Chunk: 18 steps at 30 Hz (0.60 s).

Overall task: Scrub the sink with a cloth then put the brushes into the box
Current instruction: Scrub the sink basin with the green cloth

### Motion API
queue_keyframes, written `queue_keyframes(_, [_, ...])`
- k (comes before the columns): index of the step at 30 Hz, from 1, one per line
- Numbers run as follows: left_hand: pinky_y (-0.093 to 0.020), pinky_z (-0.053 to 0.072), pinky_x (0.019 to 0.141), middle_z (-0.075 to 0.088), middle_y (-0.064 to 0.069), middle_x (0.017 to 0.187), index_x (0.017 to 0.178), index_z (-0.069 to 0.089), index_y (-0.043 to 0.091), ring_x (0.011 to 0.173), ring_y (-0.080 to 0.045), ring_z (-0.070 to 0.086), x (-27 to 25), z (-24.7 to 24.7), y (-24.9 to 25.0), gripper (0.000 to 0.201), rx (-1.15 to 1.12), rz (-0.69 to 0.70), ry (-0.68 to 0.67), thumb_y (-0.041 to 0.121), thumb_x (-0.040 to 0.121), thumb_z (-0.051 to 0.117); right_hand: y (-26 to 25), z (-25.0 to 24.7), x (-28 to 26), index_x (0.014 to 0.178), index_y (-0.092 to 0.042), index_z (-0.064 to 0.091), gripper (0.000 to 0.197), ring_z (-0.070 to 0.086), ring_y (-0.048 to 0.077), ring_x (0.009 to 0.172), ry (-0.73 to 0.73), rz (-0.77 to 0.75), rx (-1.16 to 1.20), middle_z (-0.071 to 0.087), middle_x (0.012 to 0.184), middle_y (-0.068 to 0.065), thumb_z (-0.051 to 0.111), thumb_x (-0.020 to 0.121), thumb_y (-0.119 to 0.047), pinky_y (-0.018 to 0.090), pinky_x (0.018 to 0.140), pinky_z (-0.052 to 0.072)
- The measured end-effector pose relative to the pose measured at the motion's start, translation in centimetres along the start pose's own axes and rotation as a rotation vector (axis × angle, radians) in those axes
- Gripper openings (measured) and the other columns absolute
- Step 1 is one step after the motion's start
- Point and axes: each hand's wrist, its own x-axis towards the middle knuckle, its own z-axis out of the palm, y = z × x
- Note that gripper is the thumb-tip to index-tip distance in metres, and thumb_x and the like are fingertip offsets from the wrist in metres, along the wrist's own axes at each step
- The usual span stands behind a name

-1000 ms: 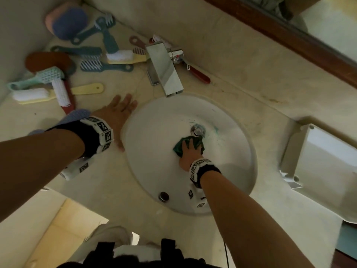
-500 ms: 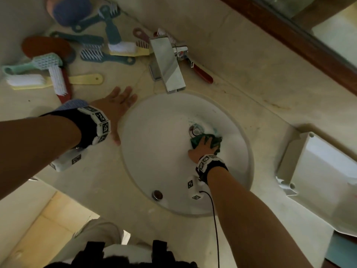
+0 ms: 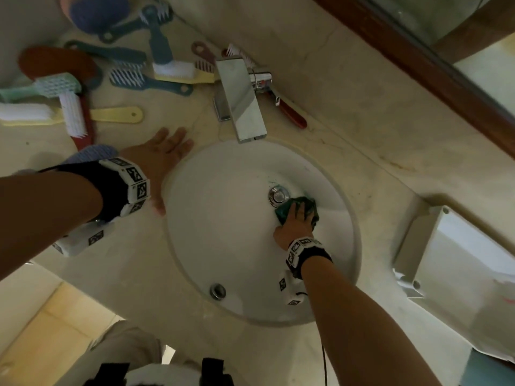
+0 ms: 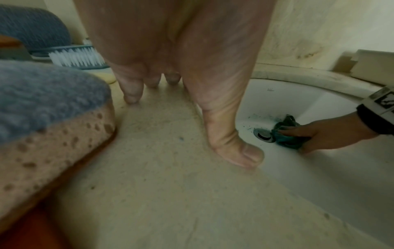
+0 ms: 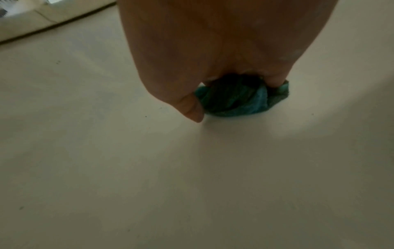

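Note:
The round white sink (image 3: 223,218) is set in a beige stone counter. My right hand (image 3: 295,224) is down in the bowl and grips a bunched green cloth (image 3: 308,204) against the basin, just right of the drain plug (image 3: 277,195). In the right wrist view my fingers curl over the cloth (image 5: 245,104) while the thumb lies on the white basin (image 5: 192,168). My left hand (image 3: 158,160) rests flat on the counter at the sink's left rim, fingers straight. Several brushes (image 3: 167,68) lie at the back left. The white box (image 3: 459,268) stands open on the right.
A chrome faucet (image 3: 241,104) overhangs the sink's back rim, with a red-handled brush (image 3: 289,110) behind it. A blue-topped sponge (image 4: 42,118) lies close by my left wrist. Green specks mark the basin near the drain (image 4: 264,134). The overflow hole (image 3: 217,291) faces me.
My right hand has slid the cloth from the near left of the drain round to its right side. The left hand has stayed planted on the counter.

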Motion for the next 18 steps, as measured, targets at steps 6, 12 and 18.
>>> queue_keyframes(6, [-0.047, 0.007, 0.120, -0.032, -0.004, 0.154, 0.145, -0.031, 0.020, 0.145, -0.034, -0.017, 0.3, 0.7, -0.4, 0.165, -0.018, 0.011, 0.022, 0.067, 0.038, 0.085, -0.1, 2.0, -2.2, 0.154, -0.012, -0.011, 0.087, -0.013, 0.038, 0.147, -0.001, 0.192, 0.101, -0.019, 0.161, 0.008, 0.047, 0.092, -0.031, 0.049, 0.119, 0.000])
queue_keyframes(12, [-0.046, 0.006, 0.120, -0.033, -0.003, 0.153, 0.145, -0.032, 0.021, 0.145, -0.033, -0.018, 0.6, 0.6, -0.4, 0.164, -0.028, 0.020, 0.016, 0.065, 0.039, 0.086, -1.5, 0.3, -0.6, 0.155, -0.010, -0.009, 0.082, -0.011, 0.041, 0.147, 0.095, 0.136, 0.103, -0.015, 0.162, 0.009, 0.046, 0.093, -0.016, 0.050, 0.120, 0.004])
queue_keyframes(18, [-0.049, 0.008, 0.120, -0.035, -0.001, 0.152, 0.135, -0.041, 0.027, 0.145, -0.032, -0.019, 0.3, 0.4, -0.3, 0.164, -0.034, 0.023, 0.013, 0.065, 0.038, 0.086, -0.2, 1.0, -1.9, 0.155, -0.020, 0.017, 0.071, 0.012, 0.041, 0.144, 0.217, 0.096, 0.210, 0.011, 0.159, 0.008, 0.045, 0.092, -0.005, 0.048, 0.110, 0.034])
